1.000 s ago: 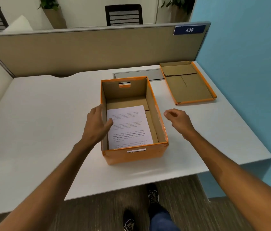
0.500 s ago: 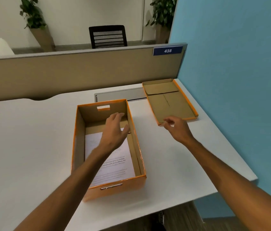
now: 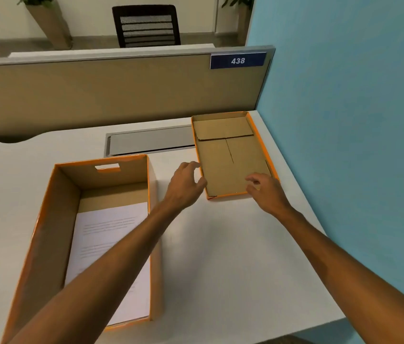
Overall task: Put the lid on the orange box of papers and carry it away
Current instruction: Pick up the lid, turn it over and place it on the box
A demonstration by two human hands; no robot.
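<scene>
Lid (image 3: 230,157) upturned, both hands open beside

Our arms stretched forward, both bare. Left hand (image 3: 186,185) open, fingers spread and curled. Right hand (image 3: 265,192) open, palm down, fingers loosely bent.

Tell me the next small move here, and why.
Probably close both hands on the lid: it lies inside-up by the blue wall, the left hand is at its left edge, the right hand is over its near corner, both open, and the orange box is uncovered.
</scene>
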